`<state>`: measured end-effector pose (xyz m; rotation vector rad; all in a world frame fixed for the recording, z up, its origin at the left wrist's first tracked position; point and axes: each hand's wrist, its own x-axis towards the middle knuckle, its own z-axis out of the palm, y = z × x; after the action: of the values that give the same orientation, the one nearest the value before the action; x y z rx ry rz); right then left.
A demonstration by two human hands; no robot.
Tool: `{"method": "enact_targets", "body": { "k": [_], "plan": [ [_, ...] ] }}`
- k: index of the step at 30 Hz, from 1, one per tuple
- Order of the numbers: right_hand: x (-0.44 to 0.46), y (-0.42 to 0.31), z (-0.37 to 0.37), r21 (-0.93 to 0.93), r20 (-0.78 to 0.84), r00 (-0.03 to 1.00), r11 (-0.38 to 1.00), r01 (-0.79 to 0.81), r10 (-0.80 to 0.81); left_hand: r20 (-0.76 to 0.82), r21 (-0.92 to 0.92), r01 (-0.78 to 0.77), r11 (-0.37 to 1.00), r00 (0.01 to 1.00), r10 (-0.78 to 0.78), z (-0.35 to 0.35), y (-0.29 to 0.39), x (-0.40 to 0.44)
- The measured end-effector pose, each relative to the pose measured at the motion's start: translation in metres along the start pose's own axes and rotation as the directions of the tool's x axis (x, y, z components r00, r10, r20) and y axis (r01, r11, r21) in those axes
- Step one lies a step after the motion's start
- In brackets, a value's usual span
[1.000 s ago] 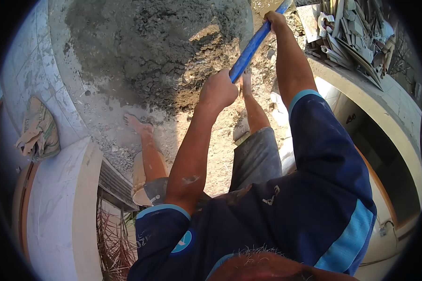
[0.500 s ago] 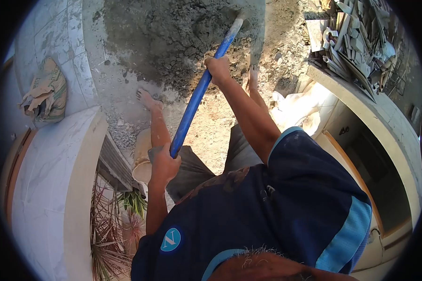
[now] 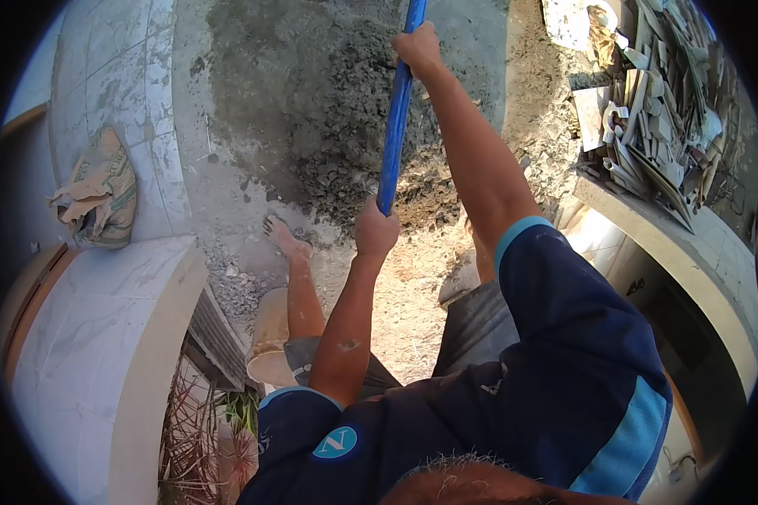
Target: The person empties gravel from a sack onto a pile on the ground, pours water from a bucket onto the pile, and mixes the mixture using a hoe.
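Note:
A long blue handle [image 3: 397, 126] runs up and out of the top of the head view, so its far end is hidden. My left hand [image 3: 376, 229] is closed round its lower end. Further up, my right hand [image 3: 419, 52] grips the same handle, with that arm stretched forward. Beneath the handle lies a heap of wet, lumpy grey mix [image 3: 349, 109], spread over the ground. Part of its lower edge is sunlit and browner.
A crumpled sack [image 3: 105, 194] rests on the tiled ledge at left. A dirty bucket [image 3: 271, 337] stands beside my left leg. Broken tiles and scraps [image 3: 661, 118] are piled at upper right. Reddish plants grow at lower left.
Half a second ago the handle was closer to my body and slanted up to the right. Both hands have since moved forward with it, and it now stands nearly upright in view.

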<state>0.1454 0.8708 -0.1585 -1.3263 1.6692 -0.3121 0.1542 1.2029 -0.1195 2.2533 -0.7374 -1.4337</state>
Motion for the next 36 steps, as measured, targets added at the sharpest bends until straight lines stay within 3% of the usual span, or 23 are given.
{"method": "enact_targets", "body": {
  "k": [2, 4, 7, 10, 11, 13, 14, 17, 20, 22, 24, 25, 26, 27, 29, 31, 34, 36],
  "plan": [
    [0.079, 0.01, 0.013, -0.139, 0.114, 0.986, 0.981, 0.133, -0.118, 0.007, -0.082, 0.001, 0.997, 1.0, 0.0, 0.007, 0.053, 0.036],
    [0.07, 0.026, 0.047, -0.219, 0.156, 0.982, 0.965, 0.143, -0.109, 0.045, -0.206, 0.052, 0.977, 0.998, -0.044, 0.017, 0.052, 0.026],
    [0.019, 0.045, 0.059, -0.358, 0.175, 0.983, 0.927, 0.111, -0.05, 0.141, -0.331, 0.167, 0.929, 0.982, -0.127, 0.008, 0.011, -0.04],
    [-0.105, 0.042, 0.045, -0.257, 0.209, 0.964, 0.96, -0.106, 0.162, 0.198, -0.202, 0.311, 0.929, 0.942, -0.272, -0.033, -0.006, -0.15],
    [-0.138, 0.056, 0.048, -0.322, 0.181, 0.973, 0.944, -0.078, 0.142, 0.171, -0.151, 0.323, 0.934, 0.94, -0.297, -0.035, -0.018, -0.186],
    [-0.197, 0.05, 0.039, -0.276, 0.216, 0.95, 0.948, -0.16, 0.224, 0.204, -0.085, 0.415, 0.906, 0.897, -0.392, -0.068, -0.01, -0.239],
    [-0.221, 0.045, 0.03, -0.255, 0.224, 0.94, 0.946, -0.199, 0.258, 0.217, -0.11, 0.365, 0.924, 0.916, -0.336, -0.077, -0.033, -0.266],
    [-0.296, 0.04, 0.006, -0.16, 0.24, 0.931, 0.957, -0.242, 0.276, 0.257, 0.044, 0.416, 0.908, 0.874, -0.413, -0.144, -0.02, -0.326],
    [-0.38, 0.013, -0.023, 0.122, 0.265, 0.928, 0.945, -0.304, 0.264, 0.101, 0.29, 0.415, 0.862, 0.883, -0.459, -0.185, -0.035, -0.38],
    [-0.426, -0.014, -0.043, 0.234, 0.254, 0.934, 0.922, -0.309, 0.249, -0.002, 0.325, 0.394, 0.86, 0.909, -0.416, -0.214, -0.051, -0.409],
    [-0.459, -0.025, -0.051, 0.34, 0.248, 0.931, 0.875, -0.344, 0.269, 0.032, 0.358, 0.366, 0.859, 0.915, -0.403, -0.25, -0.046, -0.427],
    [-0.467, -0.024, -0.052, 0.402, 0.262, 0.918, 0.831, -0.385, 0.299, 0.088, 0.335, 0.266, 0.904, 0.946, -0.311, -0.269, -0.036, -0.428],
    [-0.467, -0.021, -0.051, 0.46, 0.278, 0.903, 0.78, -0.424, 0.327, 0.12, 0.415, 0.246, 0.876, 0.939, -0.321, -0.283, -0.028, -0.427],
    [-0.459, -0.016, -0.049, 0.471, 0.296, 0.874, 0.738, -0.484, 0.384, 0.059, 0.409, 0.284, 0.867, 0.94, -0.336, -0.288, -0.022, -0.426],
    [-0.416, 0.001, -0.035, 0.497, 0.336, 0.812, 0.642, -0.583, 0.477, 0.08, 0.493, 0.3, 0.817, 0.919, -0.385, -0.287, 0.032, -0.376],
    [-0.342, 0.076, 0.011, 0.507, 0.472, 0.685, 0.465, -0.726, 0.554, 0.067, 0.587, 0.196, 0.786, 0.955, -0.289, -0.26, 0.05, -0.305],
    [-0.28, 0.105, 0.003, 0.595, 0.313, 0.701, 0.443, -0.671, 0.641, 0.153, 0.608, -0.001, 0.794, 0.981, -0.117, -0.244, 0.083, -0.236],
    [-0.272, 0.111, -0.029, 0.641, 0.189, 0.706, 0.459, -0.616, 0.683, 0.203, 0.606, -0.003, 0.796, 0.967, -0.151, -0.214, 0.09, -0.213]
  ]
}}
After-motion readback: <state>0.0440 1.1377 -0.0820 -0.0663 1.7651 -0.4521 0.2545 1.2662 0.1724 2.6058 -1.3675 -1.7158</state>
